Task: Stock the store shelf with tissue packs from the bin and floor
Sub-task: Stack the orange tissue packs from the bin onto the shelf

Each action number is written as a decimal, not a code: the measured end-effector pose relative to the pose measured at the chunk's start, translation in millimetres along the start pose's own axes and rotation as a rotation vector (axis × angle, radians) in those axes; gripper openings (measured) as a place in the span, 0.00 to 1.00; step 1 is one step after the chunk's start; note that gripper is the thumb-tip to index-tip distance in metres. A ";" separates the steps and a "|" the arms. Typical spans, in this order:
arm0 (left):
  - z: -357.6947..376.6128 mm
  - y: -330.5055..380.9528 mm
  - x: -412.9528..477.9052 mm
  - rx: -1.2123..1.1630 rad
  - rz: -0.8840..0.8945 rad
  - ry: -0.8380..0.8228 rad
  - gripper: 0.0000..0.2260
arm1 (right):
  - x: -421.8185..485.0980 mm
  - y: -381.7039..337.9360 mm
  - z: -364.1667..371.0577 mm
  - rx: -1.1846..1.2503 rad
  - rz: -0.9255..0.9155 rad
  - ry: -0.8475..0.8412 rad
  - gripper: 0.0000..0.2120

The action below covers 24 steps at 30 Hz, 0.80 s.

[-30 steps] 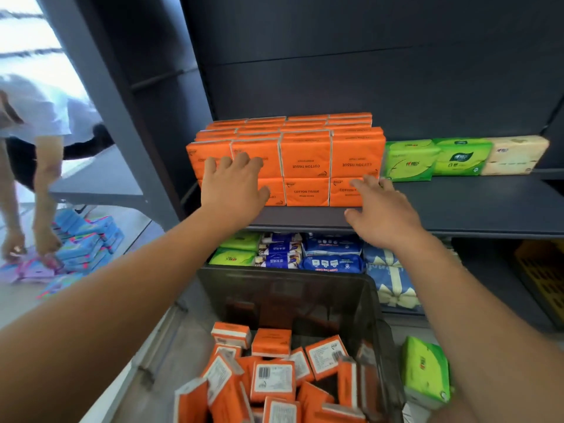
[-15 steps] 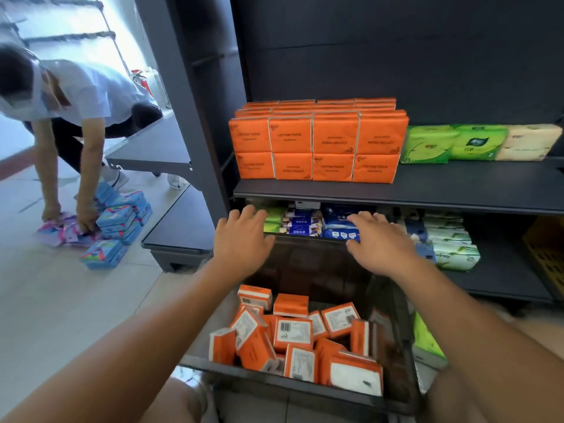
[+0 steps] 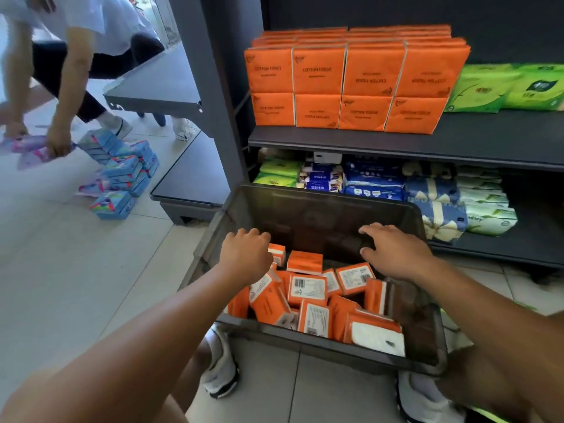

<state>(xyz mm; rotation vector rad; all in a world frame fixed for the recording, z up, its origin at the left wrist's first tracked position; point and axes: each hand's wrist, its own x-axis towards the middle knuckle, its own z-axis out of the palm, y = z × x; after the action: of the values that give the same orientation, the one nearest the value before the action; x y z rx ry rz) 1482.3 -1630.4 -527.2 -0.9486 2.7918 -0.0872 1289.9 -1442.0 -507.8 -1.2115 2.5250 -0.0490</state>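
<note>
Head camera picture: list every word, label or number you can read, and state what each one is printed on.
"COTTON TISSUE": on the fronts of the orange packs on the shelf, upright on some, upside down on others.
Small line under it: too small to read.
Barcode labels on the orange packs in the bin: too small to read.
Green packs and blue packs: print blurred, unreadable.

**Beyond the stocking job**

A second person in a white short-sleeved shirt (image 3: pixel 100 22) and dark trousers bends low at upper left, hands down among flat pink-and-purple packets (image 3: pixel 29 149) on the pale tiled floor (image 3: pixel 76 270). Beside them stands a loose stack of small blue boxes (image 3: pixel 123 172). A dark grey metal platform (image 3: pixel 158 83) juts out nearby, above a lower grey base panel (image 3: pixel 195 178).
</note>
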 end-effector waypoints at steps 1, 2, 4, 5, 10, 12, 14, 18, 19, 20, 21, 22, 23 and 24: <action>4.4 -0.8 2.8 0.025 0.023 -0.029 0.16 | 3.4 -4.2 3.9 0.017 0.004 -0.013 0.25; 8.6 -1.7 5.8 0.054 0.050 -0.059 0.16 | 7.1 -9.0 8.1 0.034 0.004 -0.024 0.25; 16.9 -3.4 11.9 0.118 0.114 -0.132 0.17 | 14.3 -19.1 18.7 0.045 -0.012 -0.048 0.24; 20.9 -4.3 15.6 0.149 0.151 -0.166 0.18 | 17.5 -23.8 24.0 0.041 -0.019 -0.063 0.24; 42.8 -3.6 36.2 0.309 0.433 -0.292 0.20 | 35.5 -26.6 45.8 0.031 -0.005 -0.187 0.23; 53.1 0.3 45.2 0.331 0.515 -0.315 0.20 | 44.2 -19.6 50.5 0.021 0.007 -0.232 0.23; 65.2 6.7 54.1 0.356 0.596 -0.333 0.20 | 52.3 -13.0 55.0 0.019 0.023 -0.256 0.23; 97.4 17.2 70.7 0.416 0.765 -0.405 0.23 | 64.8 -4.7 66.8 0.022 0.037 -0.282 0.21; 106.8 18.0 74.0 0.433 0.792 -0.426 0.23 | 67.4 -3.2 69.8 0.029 0.040 -0.289 0.20; 115.5 18.3 76.5 0.451 0.814 -0.444 0.23 | 70.1 -2.1 72.4 0.036 0.044 -0.292 0.19; 123.3 18.2 78.5 0.469 0.829 -0.455 0.23 | 72.4 -1.5 74.1 0.044 0.049 -0.295 0.19; 129.8 18.2 79.8 0.484 0.837 -0.461 0.23 | 74.2 -1.2 75.7 0.052 0.053 -0.294 0.18; 135.6 18.6 81.4 0.496 0.838 -0.468 0.23 | 75.7 -0.7 76.7 0.060 0.056 -0.292 0.19; 140.5 18.8 82.7 0.503 0.834 -0.481 0.23 | 77.0 -0.7 77.4 0.065 0.056 -0.287 0.19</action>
<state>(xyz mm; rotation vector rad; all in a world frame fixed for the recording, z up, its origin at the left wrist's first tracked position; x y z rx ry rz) 1434.8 -1665.0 -680.4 0.2950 2.3037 -0.3550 1270.3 -1492.4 -602.5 -1.0402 2.2875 0.0521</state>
